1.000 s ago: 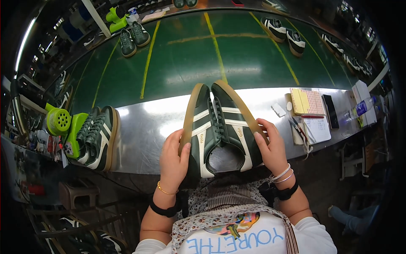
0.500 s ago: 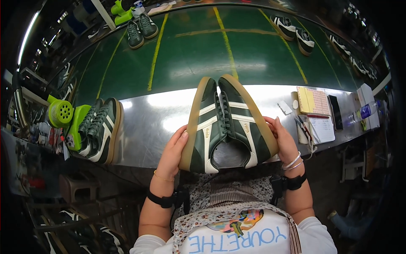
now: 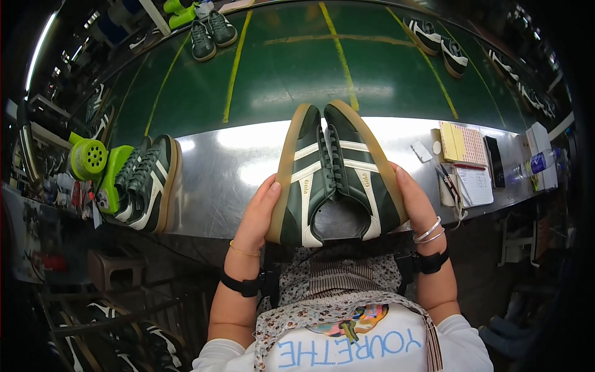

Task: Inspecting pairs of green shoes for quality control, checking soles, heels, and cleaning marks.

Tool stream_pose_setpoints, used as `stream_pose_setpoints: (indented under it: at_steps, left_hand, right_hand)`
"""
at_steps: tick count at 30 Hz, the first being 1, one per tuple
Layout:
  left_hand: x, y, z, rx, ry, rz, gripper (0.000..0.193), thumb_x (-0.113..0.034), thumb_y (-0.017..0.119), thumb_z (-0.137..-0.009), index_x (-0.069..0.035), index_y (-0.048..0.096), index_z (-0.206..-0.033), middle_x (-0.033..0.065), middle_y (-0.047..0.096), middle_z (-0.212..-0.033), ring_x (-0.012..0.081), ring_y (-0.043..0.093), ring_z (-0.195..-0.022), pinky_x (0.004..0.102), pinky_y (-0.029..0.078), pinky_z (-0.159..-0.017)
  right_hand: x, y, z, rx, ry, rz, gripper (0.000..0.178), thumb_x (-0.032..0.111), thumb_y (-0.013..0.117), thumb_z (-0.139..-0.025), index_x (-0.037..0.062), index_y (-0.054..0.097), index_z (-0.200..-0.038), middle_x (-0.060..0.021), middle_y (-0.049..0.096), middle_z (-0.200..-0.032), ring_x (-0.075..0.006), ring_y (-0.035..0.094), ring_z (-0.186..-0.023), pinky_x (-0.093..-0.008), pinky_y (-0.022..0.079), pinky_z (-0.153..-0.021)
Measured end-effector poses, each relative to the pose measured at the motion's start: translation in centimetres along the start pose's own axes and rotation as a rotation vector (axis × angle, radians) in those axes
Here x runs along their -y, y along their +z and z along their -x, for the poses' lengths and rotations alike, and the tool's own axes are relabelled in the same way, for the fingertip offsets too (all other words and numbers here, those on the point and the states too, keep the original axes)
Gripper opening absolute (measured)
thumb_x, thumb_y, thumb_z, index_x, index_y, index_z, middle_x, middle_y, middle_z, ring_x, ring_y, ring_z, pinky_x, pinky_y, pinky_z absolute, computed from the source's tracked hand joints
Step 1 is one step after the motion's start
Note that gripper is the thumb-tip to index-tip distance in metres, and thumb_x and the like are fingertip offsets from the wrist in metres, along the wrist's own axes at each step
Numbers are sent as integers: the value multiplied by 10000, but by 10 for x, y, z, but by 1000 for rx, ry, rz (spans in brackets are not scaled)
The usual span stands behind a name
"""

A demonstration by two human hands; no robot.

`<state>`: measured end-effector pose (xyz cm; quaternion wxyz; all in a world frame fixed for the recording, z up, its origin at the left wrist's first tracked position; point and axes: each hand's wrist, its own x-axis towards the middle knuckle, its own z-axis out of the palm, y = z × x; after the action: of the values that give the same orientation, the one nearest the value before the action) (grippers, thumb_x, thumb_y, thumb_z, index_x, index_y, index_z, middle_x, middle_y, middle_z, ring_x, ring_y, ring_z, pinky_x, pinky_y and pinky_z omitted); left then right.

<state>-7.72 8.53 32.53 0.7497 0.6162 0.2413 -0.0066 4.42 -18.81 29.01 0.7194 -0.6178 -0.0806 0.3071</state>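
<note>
Green belt (image 3: 300, 74) up top, and mid-frame our left hand (image 3: 259, 208) and right hand (image 3: 418, 197) grip dark green sneakers (image 3: 338, 173) by their outer soles. If either hold loosens, we'd probably drop one.

Sneakers (image 3: 454, 59) along a green belt (image 3: 297, 69) show a shoe workshop.

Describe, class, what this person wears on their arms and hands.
The left hand is ungloved, with a thin gold-coloured bracelet; the right hand, also ungloved, has two silvery bracelets. Each forearm wears a black strap carrying a dark box. The short sleeves are white.
</note>
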Motion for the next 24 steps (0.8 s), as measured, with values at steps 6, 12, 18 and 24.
stream_pose_setpoints:
  at_steps: [6,12,18,24]
  left_hand:
    - [0,1,1,23,6,17,481,-295,453,-970,16,397,-1332,96,527,-1234,144,506,-1108,265,400,-942]
    - [0,1,2,-4,-4,42,467,-291,456,-969,11,408,-1323,95,535,-1220,148,514,-1094,271,411,-935]
    - [-1,2,2,-18,-8,57,460,-290,463,-969,9,415,-1316,95,547,-1200,148,531,-1070,269,428,-914]
    - [0,-1,1,-37,-17,63,446,-273,474,-966,7,426,-1310,88,562,-1177,138,542,-1047,260,440,-893]
  right_hand:
    - [4,3,4,-25,14,-42,516,385,337,-1001,-12,425,-1320,-84,526,-1227,-131,474,-1118,-258,353,-981]
    - [6,6,4,-8,-11,-43,505,375,336,-1004,-13,427,-1313,-79,527,-1221,-127,476,-1111,-258,358,-977]
    - [6,4,4,-11,-9,-22,501,376,343,-1002,-7,425,-1313,-78,527,-1216,-129,479,-1108,-258,367,-964]
    - [4,6,2,-8,0,-21,485,367,369,-996,6,430,-1314,-81,520,-1227,-131,469,-1120,-262,357,-973]
